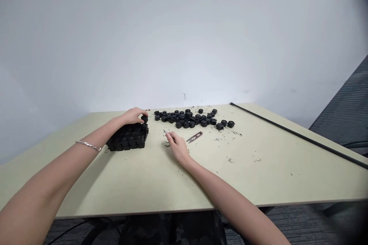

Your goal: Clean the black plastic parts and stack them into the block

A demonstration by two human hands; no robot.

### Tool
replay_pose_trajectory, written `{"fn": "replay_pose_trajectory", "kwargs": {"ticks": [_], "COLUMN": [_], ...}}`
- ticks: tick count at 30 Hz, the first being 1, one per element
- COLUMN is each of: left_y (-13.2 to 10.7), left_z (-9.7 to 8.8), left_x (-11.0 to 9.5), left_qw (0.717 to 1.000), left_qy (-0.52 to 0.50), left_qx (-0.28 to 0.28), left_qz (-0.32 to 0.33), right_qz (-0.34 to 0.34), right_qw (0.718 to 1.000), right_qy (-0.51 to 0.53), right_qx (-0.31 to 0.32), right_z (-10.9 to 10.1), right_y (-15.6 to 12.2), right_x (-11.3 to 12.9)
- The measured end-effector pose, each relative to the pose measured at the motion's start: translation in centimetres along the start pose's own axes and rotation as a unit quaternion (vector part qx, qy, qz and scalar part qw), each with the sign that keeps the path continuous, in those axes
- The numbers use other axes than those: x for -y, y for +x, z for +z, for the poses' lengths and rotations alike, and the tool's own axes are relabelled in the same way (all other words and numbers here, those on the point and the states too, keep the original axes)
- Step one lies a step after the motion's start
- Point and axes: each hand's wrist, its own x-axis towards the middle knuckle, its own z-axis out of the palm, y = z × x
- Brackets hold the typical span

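Round black part [144,119] pinched in left hand [132,116], above black tray [128,138]; right hand [175,144] nearly closed, thin sliver [166,133] at fingertips, grip unclear.

This looks like a plain workroom set up for small handwork. A pale laminate desk [258,176] meets a bare white wall [184,38], with grey carpet [339,113] showing at about two o'clock. At twelve o'clock on the desk lie a heap of black moulded parts [184,118] and thread snips [194,136]. A black socketed tray [128,138] sits at ten o'clock, and trimmed black scraps [230,160] litter the surface.
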Motion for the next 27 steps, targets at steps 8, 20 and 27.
{"fn": "replay_pose_trajectory", "kwargs": {"ticks": [8,20,27], "left_y": [1.3,1.0,0.9], "left_z": [0.3,-0.3,-0.6], "left_x": [0.0,0.4,0.1], "left_qw": [0.996,0.972,0.967], "left_qy": [0.044,0.148,0.157], "left_qx": [0.084,0.181,0.197], "left_qz": [-0.001,-0.023,-0.023], "right_qz": [-0.002,0.011,0.008], "right_qw": [1.000,0.998,0.998], "right_qy": [-0.025,-0.046,-0.051], "right_qx": [0.017,0.043,0.047], "right_z": [0.1,0.1,0.1], "right_y": [-0.1,-0.3,-0.2], "right_x": [0.2,0.7,0.7]}}
